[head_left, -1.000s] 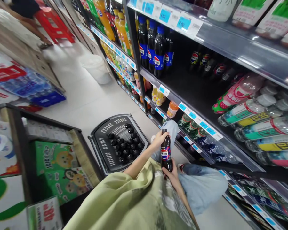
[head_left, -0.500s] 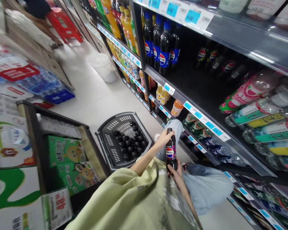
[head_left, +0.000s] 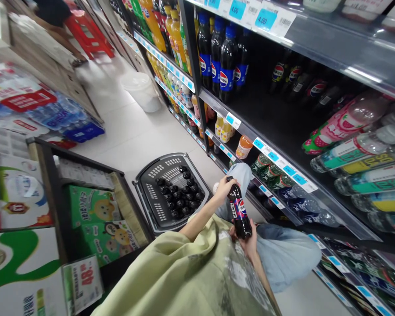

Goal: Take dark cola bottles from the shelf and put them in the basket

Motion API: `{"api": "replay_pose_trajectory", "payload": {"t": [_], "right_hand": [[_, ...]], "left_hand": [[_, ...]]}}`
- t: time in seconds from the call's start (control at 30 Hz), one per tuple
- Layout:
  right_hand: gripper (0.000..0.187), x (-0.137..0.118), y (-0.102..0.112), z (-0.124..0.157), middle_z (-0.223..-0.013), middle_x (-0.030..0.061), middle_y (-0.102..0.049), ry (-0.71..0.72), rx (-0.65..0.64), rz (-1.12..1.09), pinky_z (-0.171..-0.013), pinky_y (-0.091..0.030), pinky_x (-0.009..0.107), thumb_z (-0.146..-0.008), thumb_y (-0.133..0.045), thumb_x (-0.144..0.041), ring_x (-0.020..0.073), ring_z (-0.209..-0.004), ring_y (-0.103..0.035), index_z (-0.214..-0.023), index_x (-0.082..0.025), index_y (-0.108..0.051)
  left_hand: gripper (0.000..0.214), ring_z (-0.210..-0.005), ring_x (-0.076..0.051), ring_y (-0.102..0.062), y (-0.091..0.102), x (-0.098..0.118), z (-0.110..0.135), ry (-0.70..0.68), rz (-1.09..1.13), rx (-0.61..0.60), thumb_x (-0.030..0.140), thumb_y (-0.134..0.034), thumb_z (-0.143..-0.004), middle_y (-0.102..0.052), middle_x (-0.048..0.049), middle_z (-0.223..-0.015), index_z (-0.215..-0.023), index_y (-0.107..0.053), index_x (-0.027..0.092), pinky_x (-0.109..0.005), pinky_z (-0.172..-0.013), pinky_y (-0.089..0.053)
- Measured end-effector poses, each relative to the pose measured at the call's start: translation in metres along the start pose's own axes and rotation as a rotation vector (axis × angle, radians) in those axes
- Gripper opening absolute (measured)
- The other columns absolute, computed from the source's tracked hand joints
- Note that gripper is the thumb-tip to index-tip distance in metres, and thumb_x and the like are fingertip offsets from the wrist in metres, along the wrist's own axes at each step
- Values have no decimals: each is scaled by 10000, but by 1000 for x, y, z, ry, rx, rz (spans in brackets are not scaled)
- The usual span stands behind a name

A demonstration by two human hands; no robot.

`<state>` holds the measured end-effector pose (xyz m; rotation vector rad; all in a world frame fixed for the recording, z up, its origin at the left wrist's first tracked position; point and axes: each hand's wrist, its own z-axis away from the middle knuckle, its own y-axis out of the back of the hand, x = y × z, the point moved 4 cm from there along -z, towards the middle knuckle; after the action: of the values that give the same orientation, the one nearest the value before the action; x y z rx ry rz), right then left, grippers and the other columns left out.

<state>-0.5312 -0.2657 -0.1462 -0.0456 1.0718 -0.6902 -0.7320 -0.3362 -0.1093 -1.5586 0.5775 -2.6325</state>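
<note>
A dark cola bottle (head_left: 239, 210) with a red, white and blue label is held in front of my body, tilted, its cap end up and to the left. My left hand (head_left: 226, 189) grips it around the neck and cap. Near the base, my right hand (head_left: 249, 239) is wrapped around the bottle from below. To the left of my knee stands a black shopping basket (head_left: 147, 175) on the floor, with several dark-capped bottles (head_left: 176, 193) upright inside.
Shelves on the right hold blue-capped cola bottles (head_left: 228, 66) and clear bottles lying on their sides (head_left: 349, 151). A white bucket (head_left: 141, 90) stands on the floor ahead, a red stool (head_left: 90, 35) beyond it. Left of the basket is a bin with green boxes (head_left: 94, 206).
The bottle has gone from nearly upright to tilted, its base swung right and its label turned. My right hand has shifted right with the base; the left hand stays at the cap end.
</note>
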Motion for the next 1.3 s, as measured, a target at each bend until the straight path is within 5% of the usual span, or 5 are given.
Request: {"api": "replay_pose_trajectory", "payload": {"t": [0.43,0.63,0.83,1.0,1.3], "right_hand": [[820,19,7,-6,-556,74,-610,-65,-90,1,-457,-463,300,-780,-530,-963,233,-553,-623,-698,-171,-726],[683,24,16,-8,-792,22,-746,31,16,41,-497,-574,298,-684,-887,-712,228,-648,-722,-1129,-233,-687],[739,15,19,-3,-1109,40,-750,181,204,252,-622,-652,355,-671,-944,-501,229,-786,-753,-1283,-237,-624],[697,-3,22,3,-1119,61,-719,507,406,585,-969,-622,470,-655,-938,-464,286,-1045,-719,-1253,-196,-701],[429,-25,15,29,-1256,109,-622,1241,517,986,-933,-647,474,-869,-809,-134,270,-1116,-695,-1271,-253,-720]], "left_hand": [[263,-632,-201,-700,-1,6,4,32,96,24,296,-731,-654,-740,-44,-718,-843,-572,204,-314,-645,-562],[259,-654,-208,-703,-4,15,5,-14,103,24,288,-715,-613,-744,-46,-707,-820,-578,213,-320,-664,-570],[279,-657,-206,-697,-5,18,5,-31,115,40,284,-713,-590,-735,-47,-688,-826,-586,209,-311,-659,-566],[264,-659,-204,-696,1,13,4,-19,133,74,277,-719,-594,-730,-49,-691,-812,-585,211,-296,-644,-547],[134,-655,-185,-679,3,-2,4,127,284,106,262,-730,-642,-723,-65,-735,-708,-650,176,-301,-633,-571]]}}
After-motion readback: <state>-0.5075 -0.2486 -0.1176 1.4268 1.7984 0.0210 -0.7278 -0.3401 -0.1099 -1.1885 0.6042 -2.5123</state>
